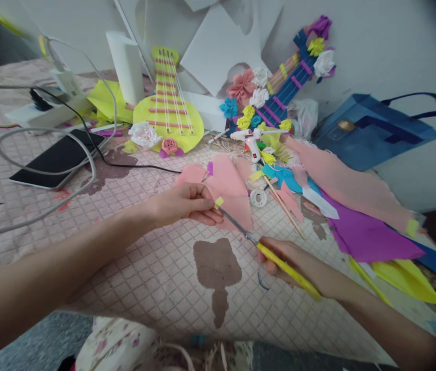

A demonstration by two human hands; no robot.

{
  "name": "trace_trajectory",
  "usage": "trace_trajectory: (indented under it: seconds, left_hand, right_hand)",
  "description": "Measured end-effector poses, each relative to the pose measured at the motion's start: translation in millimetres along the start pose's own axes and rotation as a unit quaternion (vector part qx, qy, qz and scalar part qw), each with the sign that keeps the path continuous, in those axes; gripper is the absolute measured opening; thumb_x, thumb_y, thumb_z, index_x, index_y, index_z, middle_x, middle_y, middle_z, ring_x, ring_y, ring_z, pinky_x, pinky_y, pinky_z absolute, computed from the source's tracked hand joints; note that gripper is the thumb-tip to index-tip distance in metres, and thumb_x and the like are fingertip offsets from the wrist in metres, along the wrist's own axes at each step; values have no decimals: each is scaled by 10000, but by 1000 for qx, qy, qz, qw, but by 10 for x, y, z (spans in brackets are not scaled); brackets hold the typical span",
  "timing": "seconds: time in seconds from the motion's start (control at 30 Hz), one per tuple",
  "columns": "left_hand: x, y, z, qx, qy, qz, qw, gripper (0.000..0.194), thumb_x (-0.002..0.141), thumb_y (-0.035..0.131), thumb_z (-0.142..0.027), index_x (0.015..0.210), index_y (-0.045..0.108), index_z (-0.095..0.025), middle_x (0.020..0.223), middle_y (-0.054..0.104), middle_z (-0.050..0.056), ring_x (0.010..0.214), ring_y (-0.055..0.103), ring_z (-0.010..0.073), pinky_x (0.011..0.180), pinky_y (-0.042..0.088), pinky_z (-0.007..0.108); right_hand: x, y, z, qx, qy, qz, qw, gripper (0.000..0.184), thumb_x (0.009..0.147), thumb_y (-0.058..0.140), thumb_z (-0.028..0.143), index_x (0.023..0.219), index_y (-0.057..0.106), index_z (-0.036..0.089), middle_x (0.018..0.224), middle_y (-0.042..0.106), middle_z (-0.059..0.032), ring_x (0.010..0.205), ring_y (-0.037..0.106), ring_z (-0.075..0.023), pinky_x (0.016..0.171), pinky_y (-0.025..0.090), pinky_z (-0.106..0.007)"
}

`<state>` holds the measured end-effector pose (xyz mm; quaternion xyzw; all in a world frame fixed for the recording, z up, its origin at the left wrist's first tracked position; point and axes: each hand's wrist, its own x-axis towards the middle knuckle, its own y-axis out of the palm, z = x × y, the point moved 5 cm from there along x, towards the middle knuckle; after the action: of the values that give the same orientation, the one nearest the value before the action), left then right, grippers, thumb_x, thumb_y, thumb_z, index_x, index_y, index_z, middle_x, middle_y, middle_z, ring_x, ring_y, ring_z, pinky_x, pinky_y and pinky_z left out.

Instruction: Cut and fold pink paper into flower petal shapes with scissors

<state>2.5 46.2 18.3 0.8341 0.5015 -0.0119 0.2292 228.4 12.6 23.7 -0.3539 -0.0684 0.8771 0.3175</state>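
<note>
Between the thumb and fingers of my left hand (189, 205) is a small piece of yellow paper (218, 202). My right hand (285, 260) grips a pair of scissors with yellow handles (285, 269); their metal blades point up and left, with the tips at the yellow piece. Whether the blades are parted is too small to tell. Beneath and behind the scissor tips lies a sheet of pink crepe paper (230, 180) on the quilted table cover (144, 268). A roll of clear tape (257, 198) and a thin wooden stick (284, 207) lie to the right of it.
A yellow paper guitar (171, 111) and a blue one with paper flowers (283, 98) lean at the back. A white glue gun (252, 141) stands before them. Purple crepe paper (368, 232) lies right; a black tablet (57, 159) and loose cables lie left. A blue bag (372, 131) stands back right.
</note>
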Motion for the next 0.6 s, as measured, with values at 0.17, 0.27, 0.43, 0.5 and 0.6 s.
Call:
trace_trajectory:
  seconds: [0.17,0.27,0.43,0.5,0.6]
  left_hand:
    - [6,10,8,2,7,5,1000,188,797,646,-228,750,499,-119,838,718,91,814,694,177,760,552,291]
    - [10,12,9,3,7,4,1000,188,797,644,-220,748,493,-119,828,718,86,800,696,174,744,555,281]
    - [9,7,11,8,9,6,1000,178,805,633,-210,753,490,-116,827,719,90,799,698,179,725,559,270]
    - [8,4,12,12,11,7,1000,172,808,628,-205,755,491,-116,829,719,92,800,698,180,725,559,269]
    - [10,2,14,17,14,9,1000,169,812,626,-205,763,490,-117,835,719,93,807,697,181,737,560,280]
  right_hand:
    - [-17,-8,27,-15,-45,1,999,169,834,541,353,841,532,184,713,516,3,595,464,-95,529,401,-197]
    - [0,-17,7,-17,-62,-6,998,200,824,549,384,835,545,185,699,531,0,592,485,-102,534,415,-205]
    - [8,-30,5,-28,-55,-2,998,203,816,555,388,825,551,185,657,526,14,545,461,-89,480,378,-192]
    - [4,-35,4,-31,-41,2,999,182,837,526,368,831,549,187,654,525,17,529,443,-83,463,359,-188]
    - [13,-39,-15,-39,-34,4,999,158,850,500,339,819,541,190,647,526,16,514,428,-82,455,345,-191]
